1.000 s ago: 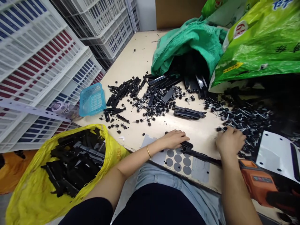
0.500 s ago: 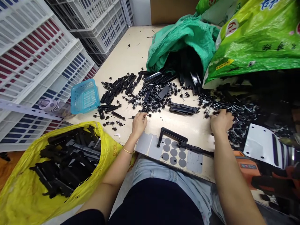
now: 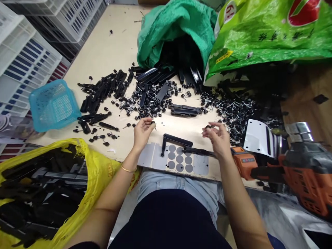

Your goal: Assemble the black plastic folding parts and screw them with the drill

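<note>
My left hand (image 3: 142,135) pinches a small black-headed pin (image 3: 154,125) above the table, its metal shank pointing down. Between the fingertips of my right hand (image 3: 219,139) is another small black-headed pin (image 3: 209,127), partly hidden. Below and between the hands lies a jointed black plastic arm (image 3: 178,140), folded open at an angle, on a board edge with grey round pads (image 3: 180,159). Its right end runs behind my right wrist. Loose black-headed pins (image 3: 230,109) lie heaped beyond my right hand, and a second pile (image 3: 153,105) is ahead of my left hand.
A yellow sack (image 3: 100,166) of black parts stands at left, near a blue basket (image 3: 55,107). Behind are a green sack (image 3: 178,20) and a green printed bag (image 3: 259,38). An orange cordless power tool (image 3: 303,180) lies at right. Black links (image 3: 103,88) are piled on the table (image 3: 98,41).
My right hand has left the pin heap and come back toward the middle with a pin. My left hand has lifted a pin off the table. The camera view has shifted right.
</note>
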Tool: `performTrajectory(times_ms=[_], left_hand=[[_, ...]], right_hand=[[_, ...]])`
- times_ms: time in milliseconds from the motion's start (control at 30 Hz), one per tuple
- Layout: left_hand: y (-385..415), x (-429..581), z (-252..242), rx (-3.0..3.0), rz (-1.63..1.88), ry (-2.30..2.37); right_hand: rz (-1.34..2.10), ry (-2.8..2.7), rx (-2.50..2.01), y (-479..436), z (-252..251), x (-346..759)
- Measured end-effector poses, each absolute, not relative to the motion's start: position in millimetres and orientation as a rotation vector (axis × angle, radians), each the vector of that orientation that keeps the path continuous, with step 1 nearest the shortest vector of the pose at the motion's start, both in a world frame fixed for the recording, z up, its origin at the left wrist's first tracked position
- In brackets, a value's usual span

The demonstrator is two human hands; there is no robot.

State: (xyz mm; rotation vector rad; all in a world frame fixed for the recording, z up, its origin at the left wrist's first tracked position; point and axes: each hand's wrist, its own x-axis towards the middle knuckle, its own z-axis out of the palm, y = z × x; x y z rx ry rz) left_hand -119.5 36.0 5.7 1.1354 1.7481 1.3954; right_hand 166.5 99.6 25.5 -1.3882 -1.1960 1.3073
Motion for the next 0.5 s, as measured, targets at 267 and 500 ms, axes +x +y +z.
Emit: performTrajectory(times_ms=[267, 500], left_hand=[[27.1, -85.5, -11.6, 0.857, 1.398, 1.547], [20.8, -86.5, -5.1, 1.040, 1.357, 1.639]], right_hand=[[1.340, -1.054, -1.411, 37.9, 10.6, 141.5], [0.805, -1.912, -1.468, 36.0, 7.8, 142.9]])
